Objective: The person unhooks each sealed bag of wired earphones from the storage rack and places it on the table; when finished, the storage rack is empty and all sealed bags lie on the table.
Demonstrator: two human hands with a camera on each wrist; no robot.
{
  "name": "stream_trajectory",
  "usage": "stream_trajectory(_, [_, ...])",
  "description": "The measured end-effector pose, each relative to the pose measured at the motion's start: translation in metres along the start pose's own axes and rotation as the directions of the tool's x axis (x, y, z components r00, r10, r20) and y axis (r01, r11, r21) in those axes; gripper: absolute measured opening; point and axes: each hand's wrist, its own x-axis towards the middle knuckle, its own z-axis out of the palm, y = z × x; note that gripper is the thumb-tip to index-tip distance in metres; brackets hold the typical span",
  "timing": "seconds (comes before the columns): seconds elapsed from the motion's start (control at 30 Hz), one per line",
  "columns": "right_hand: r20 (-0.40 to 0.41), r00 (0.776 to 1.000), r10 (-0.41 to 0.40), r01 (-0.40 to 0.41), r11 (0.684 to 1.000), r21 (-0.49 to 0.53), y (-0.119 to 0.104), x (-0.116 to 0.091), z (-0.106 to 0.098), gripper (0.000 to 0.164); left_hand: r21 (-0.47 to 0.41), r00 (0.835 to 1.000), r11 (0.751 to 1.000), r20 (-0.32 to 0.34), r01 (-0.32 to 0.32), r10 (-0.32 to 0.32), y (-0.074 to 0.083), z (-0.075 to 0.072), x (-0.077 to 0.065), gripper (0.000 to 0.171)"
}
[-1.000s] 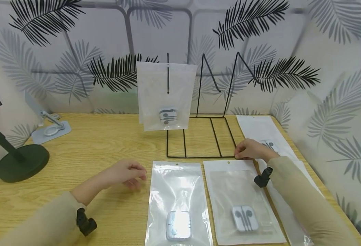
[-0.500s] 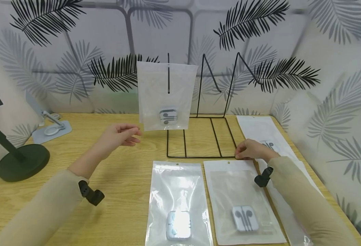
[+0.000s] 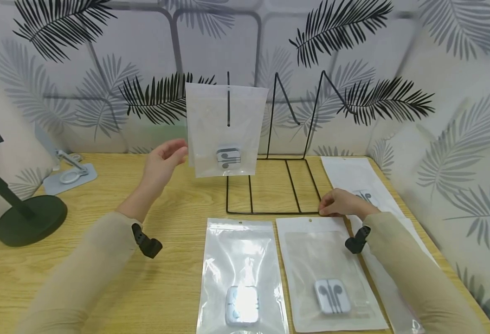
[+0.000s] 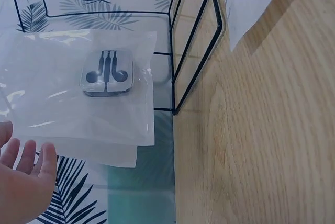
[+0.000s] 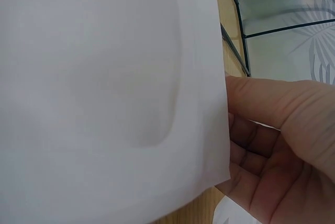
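Two translucent white zip bags (image 3: 209, 123) hang one behind the other on a hook of the black wire rack (image 3: 270, 214). Through the front one shows a white earphone case (image 3: 228, 158). My left hand (image 3: 163, 160) is raised at the left edge of these bags, thumb and fingers apart with nothing between them; in the left wrist view its fingers (image 4: 47, 164) overlap the rear bag's lower edge. My right hand (image 3: 345, 202) pinches the rack's front right corner. In the right wrist view, the white bag (image 5: 104, 77) fills the foreground and partly hides the fingers.
In front of the rack lie a shiny clear bag (image 3: 242, 255) and a white-edged bag (image 3: 318, 250), each with an earphone case. More bags (image 3: 345, 171) lie along the right side. A green lamp (image 3: 29, 220) and a folding stand (image 3: 71, 176) stand at the left.
My left hand has moved up and forward from beside the clear bag to the left edge of the hanging bags. The right hand has stayed at the rack's corner.
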Motion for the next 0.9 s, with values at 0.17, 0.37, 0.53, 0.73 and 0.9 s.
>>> stream_trajectory(0.17, [-0.009,1.0,0.0,0.0,1.0,-0.009,0.0,0.001,0.0,0.007,-0.001,0.998,0.999,-0.032,-0.046,0.046,-0.002,0.006,0.011,0.041])
stream_trajectory(0.37, [-0.009,1.0,0.01,-0.01,1.0,-0.004,0.001,0.001,0.001,0.007,0.024,0.993,0.993,-0.037,-0.113,0.114,-0.005,0.013,0.018,0.04])
stream_trajectory(0.53, [-0.006,1.0,0.008,-0.008,1.0,0.0,0.001,0.001,0.001,0.008,0.048,0.982,0.981,-0.025,-0.186,0.188,-0.01,0.015,0.024,0.037])
stream_trajectory(0.73, [-0.003,1.0,-0.006,0.006,1.0,0.003,0.001,0.0,0.001,0.007,0.039,0.987,0.986,0.014,-0.159,0.159,-0.012,0.016,0.029,0.038])
stream_trajectory(0.9, [-0.003,1.0,-0.01,0.01,1.0,0.001,0.001,0.0,0.0,0.006,-0.011,0.995,0.997,0.068,-0.078,0.078,-0.014,0.018,0.033,0.043])
